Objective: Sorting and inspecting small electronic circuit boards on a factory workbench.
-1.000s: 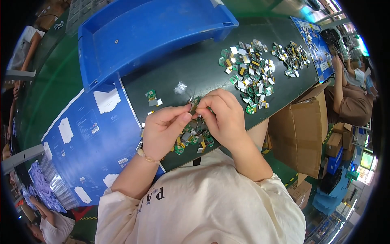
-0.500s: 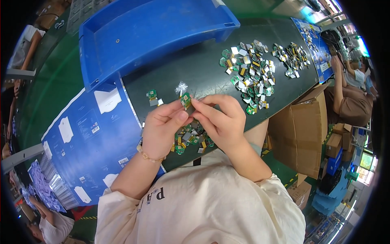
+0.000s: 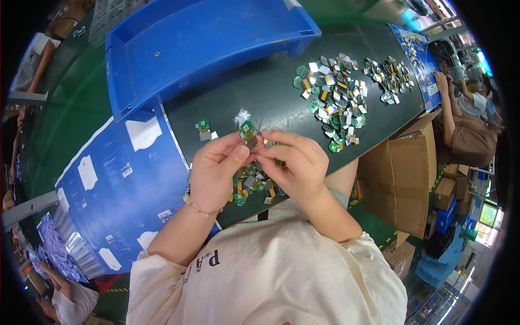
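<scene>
Between its thumb and fingers my left hand [image 3: 216, 165] pinches a small green circuit board [image 3: 247, 130] with a grey flat piece below it. My right hand [image 3: 295, 162] is close beside it, thumb and forefinger pressed together at the board's lower right; what they grip, if anything, is too small to tell. Beneath both hands lies a pile of similar boards [image 3: 249, 183], partly hidden by them. One loose board [image 3: 203, 125] rests left of my left hand. Just beyond the held board sits a scrap of clear plastic [image 3: 242, 115].
A large blue tray [image 3: 216, 70] stands at the far left, above a printed blue sheet [image 3: 116, 179]. Heaped boards [image 3: 338, 100] and a smaller heap [image 3: 390, 78] cover the table's right side. A cardboard box [image 3: 398, 184] is at the right edge. Other people sit on both sides.
The held board has tilted more upright, showing more of its green face and grey piece. My right fingers have shifted slightly and lie at its lower edge.
</scene>
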The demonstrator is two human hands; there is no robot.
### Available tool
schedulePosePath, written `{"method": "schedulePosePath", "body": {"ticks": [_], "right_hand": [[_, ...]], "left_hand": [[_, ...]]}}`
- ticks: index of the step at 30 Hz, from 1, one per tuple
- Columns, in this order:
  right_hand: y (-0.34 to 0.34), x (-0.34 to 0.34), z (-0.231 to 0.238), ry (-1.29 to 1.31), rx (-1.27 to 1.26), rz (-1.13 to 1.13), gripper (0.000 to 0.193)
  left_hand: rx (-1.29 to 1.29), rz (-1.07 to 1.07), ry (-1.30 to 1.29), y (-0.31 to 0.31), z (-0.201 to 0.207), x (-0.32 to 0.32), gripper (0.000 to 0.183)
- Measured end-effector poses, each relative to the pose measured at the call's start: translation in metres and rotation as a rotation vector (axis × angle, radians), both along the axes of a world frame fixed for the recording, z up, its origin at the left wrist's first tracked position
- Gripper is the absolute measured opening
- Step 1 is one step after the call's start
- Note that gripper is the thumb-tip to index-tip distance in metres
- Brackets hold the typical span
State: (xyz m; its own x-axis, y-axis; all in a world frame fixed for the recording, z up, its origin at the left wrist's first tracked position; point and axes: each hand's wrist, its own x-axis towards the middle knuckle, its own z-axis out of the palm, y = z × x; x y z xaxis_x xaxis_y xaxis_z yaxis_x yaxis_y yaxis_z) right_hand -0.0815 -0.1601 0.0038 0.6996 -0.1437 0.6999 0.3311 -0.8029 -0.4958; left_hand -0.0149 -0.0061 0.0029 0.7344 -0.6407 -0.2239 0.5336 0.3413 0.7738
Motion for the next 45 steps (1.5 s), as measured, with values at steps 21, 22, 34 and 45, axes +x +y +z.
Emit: {"method": "schedulePosePath", "body": {"ticks": [21, 22, 34, 45], "right_hand": [[0.005, -0.002, -0.005, 0.054, 0.032, 0.062, 0.032], [0.006, -0.002, -0.004, 0.062, 0.051, 0.072, 0.031], [-0.004, 0.016, 0.009, 0.285, 0.275, 0.121, 0.012], [-0.019, 0.064, -0.012, 0.406, -0.043, 0.013, 0.015]], "left_hand": [[-0.001, 0.06, -0.027, 0.0, -0.003, 0.0, 0.029], [0.01, 0.053, -0.024, 0.0, -0.001, 0.001, 0.03], [0.076, 0.055, -0.056, 0.002, -0.01, -0.001, 0.026], [-0.152, 0.322, -0.045, 0.006, -0.002, 0.013, 0.023]]}}
